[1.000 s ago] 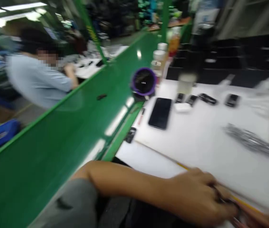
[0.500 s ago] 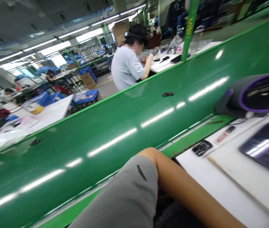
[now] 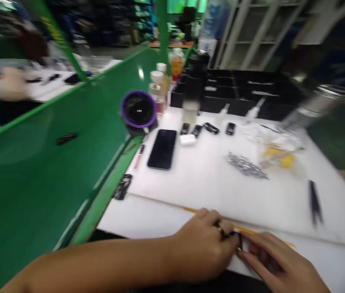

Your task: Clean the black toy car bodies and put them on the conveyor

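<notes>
Near the front edge of the white table, my left hand point(image 3: 204, 246) is closed, its fingers pinched on a small black part point(image 3: 240, 241). From the other side my right hand point(image 3: 277, 260) grips the same part between thumb and fingers. Most of the part is covered by my fingers, so its kind does not show. A dark ring-like shape sits on a left finger. Just beyond my hands runs the edge of a white board point(image 3: 190, 189), with a thin yellow strip point(image 3: 245, 229) along it. Dark tweezers point(image 3: 315, 203) lie to the right on the board.
A dark phone point(image 3: 162, 149) lies beyond my left hand, near a purple-rimmed round device point(image 3: 138, 110). Several small black parts point(image 3: 211, 128), a pile of small silvery pieces point(image 3: 245, 165) and a clear bag with yellow bits point(image 3: 282, 158) are farther back. A green conveyor point(image 3: 99, 134) borders the left.
The view has swung right from the green conveyor and a seated co-worker to the white table. Both my hands are now in sight, holding a small black part; before, only my left arm showed.
</notes>
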Demonstrator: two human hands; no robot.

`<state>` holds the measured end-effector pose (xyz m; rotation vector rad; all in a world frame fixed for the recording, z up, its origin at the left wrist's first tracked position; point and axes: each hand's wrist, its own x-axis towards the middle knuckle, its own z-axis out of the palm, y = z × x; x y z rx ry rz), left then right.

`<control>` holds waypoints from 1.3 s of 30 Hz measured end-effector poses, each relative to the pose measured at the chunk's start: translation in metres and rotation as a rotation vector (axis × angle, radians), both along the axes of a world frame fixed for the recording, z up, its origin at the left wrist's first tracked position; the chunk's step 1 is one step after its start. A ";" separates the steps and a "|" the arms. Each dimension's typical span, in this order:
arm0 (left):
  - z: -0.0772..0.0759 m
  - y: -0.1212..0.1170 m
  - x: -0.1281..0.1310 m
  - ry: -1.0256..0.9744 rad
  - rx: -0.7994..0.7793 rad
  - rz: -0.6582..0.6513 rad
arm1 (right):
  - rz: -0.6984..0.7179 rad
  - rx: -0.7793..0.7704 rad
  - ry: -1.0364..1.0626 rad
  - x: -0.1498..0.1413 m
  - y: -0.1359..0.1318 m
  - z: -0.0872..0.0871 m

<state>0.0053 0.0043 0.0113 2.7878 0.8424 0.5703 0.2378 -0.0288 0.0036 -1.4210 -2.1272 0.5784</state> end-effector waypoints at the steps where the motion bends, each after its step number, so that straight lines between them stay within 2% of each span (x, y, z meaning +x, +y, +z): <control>1: -0.001 0.000 0.001 -0.030 -0.039 -0.006 | -0.015 -0.086 -0.016 0.001 -0.004 0.004; 6: -0.008 0.002 0.000 -0.088 -0.104 -0.044 | -0.085 -0.284 0.065 -0.009 -0.002 0.014; 11: -0.013 0.000 -0.002 -0.107 -0.134 -0.061 | -0.083 -0.352 0.145 -0.008 -0.004 0.018; 25: -0.009 0.002 0.000 -0.143 -0.158 -0.051 | -0.031 -0.298 0.134 -0.007 -0.004 0.016; 39: -0.006 0.004 0.002 -0.130 -0.174 -0.054 | -0.050 -0.301 0.124 -0.008 -0.006 0.017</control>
